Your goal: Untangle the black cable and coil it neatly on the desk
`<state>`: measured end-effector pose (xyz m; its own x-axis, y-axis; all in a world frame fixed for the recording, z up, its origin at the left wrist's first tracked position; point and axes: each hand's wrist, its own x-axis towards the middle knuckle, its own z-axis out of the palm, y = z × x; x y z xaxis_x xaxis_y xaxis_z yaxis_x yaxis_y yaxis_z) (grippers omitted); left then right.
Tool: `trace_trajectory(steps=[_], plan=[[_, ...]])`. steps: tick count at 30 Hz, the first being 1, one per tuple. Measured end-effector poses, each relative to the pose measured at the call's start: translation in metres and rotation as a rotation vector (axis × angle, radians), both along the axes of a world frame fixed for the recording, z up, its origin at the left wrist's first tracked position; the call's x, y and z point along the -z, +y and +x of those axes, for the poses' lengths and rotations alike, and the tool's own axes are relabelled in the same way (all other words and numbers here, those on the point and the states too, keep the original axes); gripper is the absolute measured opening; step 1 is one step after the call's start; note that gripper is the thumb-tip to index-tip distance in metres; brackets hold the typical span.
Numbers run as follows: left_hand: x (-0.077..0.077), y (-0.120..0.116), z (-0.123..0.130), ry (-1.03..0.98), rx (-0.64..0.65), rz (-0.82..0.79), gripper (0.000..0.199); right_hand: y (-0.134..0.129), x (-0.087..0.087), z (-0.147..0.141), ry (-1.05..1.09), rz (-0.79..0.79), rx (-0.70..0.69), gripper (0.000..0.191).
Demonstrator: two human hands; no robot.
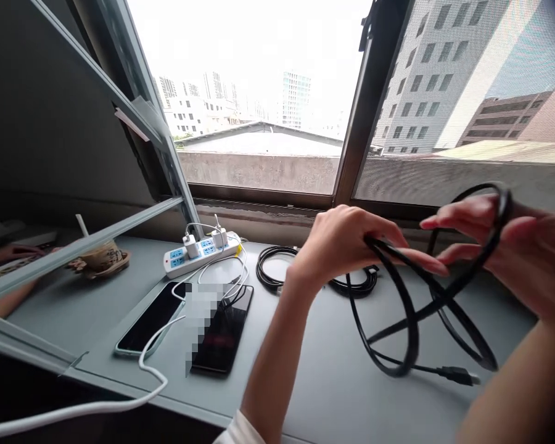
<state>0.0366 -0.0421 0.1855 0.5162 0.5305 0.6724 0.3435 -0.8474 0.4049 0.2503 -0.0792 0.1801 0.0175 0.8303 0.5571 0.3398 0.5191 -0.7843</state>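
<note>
A loosely looped black cable (411,333) hangs in the air between my two hands. My left hand (346,240) is closed on one part of it, with thumb and fingers pressed together. On the right, the cable passes over my right hand (509,246), between its thumb and its half-curled fingers, so this hand holds the loop too. One end of the cable, a dark plug with a metal tip (457,375), dangles below, just above the desk. Behind my left hand lie two coiled black cables, one left (263,277) and one right (363,287), the latter partly hidden.
A white power strip (198,254) with white chargers stands near the window. Two phones, one on the left (150,320) and a black one (224,345), lie before it among white cords (155,370). A metal frame (83,231) and a potted object (102,259) are at left.
</note>
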Motion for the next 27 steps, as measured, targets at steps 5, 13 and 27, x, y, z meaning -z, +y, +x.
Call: trace_trajectory(steps=[5, 13, 27], plan=[[-0.003, -0.016, 0.014, 0.082, 0.008, 0.000, 0.015, 0.009, -0.005, -0.027, 0.202, -0.008, 0.000, 0.039], [0.000, -0.005, 0.014, -0.104, -0.255, -0.047, 0.028, 0.021, -0.002, -0.038, 0.142, -0.096, -0.042, 0.028], [-0.001, 0.005, 0.005, -0.383, -0.502, -0.098, 0.037, 0.022, 0.008, -0.079, -0.245, -0.168, -0.458, 0.022]])
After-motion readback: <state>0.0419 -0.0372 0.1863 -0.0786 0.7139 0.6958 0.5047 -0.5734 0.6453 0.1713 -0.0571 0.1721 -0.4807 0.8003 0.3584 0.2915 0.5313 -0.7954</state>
